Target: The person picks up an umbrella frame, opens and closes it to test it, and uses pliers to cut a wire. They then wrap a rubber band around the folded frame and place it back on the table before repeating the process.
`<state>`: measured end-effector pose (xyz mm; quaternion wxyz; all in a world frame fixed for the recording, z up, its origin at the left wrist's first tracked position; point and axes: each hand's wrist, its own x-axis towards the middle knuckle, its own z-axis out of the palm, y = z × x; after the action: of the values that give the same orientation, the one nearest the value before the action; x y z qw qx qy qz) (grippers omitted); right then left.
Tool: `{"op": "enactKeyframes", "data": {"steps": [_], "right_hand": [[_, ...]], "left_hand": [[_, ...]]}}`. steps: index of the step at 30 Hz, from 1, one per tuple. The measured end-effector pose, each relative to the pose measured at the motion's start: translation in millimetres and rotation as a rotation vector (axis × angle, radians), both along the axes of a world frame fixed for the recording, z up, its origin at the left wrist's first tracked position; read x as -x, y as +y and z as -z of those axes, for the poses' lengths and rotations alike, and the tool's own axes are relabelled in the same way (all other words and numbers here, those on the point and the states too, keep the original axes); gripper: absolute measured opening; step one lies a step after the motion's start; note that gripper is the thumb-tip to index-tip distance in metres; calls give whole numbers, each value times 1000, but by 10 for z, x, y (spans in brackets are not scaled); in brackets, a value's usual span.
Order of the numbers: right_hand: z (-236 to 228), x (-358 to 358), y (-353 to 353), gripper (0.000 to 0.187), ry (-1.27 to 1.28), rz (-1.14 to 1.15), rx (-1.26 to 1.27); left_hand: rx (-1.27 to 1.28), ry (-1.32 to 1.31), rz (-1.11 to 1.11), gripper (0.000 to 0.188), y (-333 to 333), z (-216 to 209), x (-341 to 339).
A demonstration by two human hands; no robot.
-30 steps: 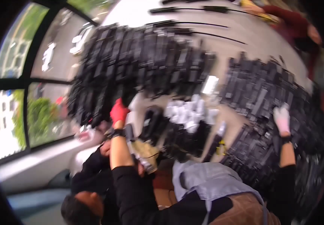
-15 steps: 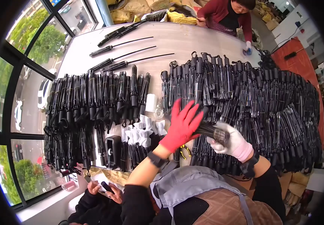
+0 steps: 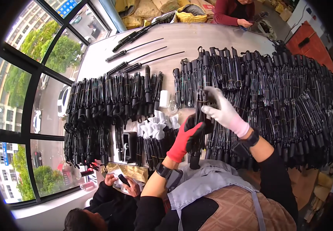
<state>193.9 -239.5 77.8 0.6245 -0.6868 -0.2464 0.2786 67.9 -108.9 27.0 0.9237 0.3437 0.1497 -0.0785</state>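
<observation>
My left hand [image 3: 185,140], in a red glove with a dark palm, is wrapped round a black folded umbrella frame [image 3: 200,119]. The frame stands nearly upright in front of me, its lower end close to my apron. My right hand [image 3: 228,113], in a white glove, curls its fingers and thumb about the upper part of the same frame; its fingertips are a little blurred. To the right lies a wide pile of black umbrella frames [image 3: 278,104]. More frames [image 3: 108,94] lie in rows on the left, and white-capped frames [image 3: 153,129] are nearest my left hand.
A white cylinder [image 3: 164,99] and a small clear glass-like item [image 3: 173,107] stand mid-table. A black tape dispenser [image 3: 129,146] is at the near left. Several frames with extended rods [image 3: 147,61] lie farther back. Two other people [image 3: 234,13] are at the table's edges, far right and near left.
The umbrella frame has swung from sideways to nearly upright. My left hand has gone from spread fingers to gripping it, and my right hand has moved up. The view has shifted slightly.
</observation>
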Motion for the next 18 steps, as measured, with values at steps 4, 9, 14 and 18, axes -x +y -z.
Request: {"op": "enactKeyframes", "data": {"steps": [4, 9, 14, 18], "right_hand": [[200, 141, 156, 54, 75, -68, 12], [688, 499, 8, 59, -86, -260, 32], [286, 277, 104, 58, 52, -54, 219], [29, 304, 308, 56, -266, -46, 444]], "left_hand": [[-80, -43, 63, 39, 36, 84, 184], [-533, -86, -26, 32, -22, 580, 383], [-151, 80, -119, 29, -68, 239, 386], [-1436, -458, -428, 27, -100, 428, 445]]}}
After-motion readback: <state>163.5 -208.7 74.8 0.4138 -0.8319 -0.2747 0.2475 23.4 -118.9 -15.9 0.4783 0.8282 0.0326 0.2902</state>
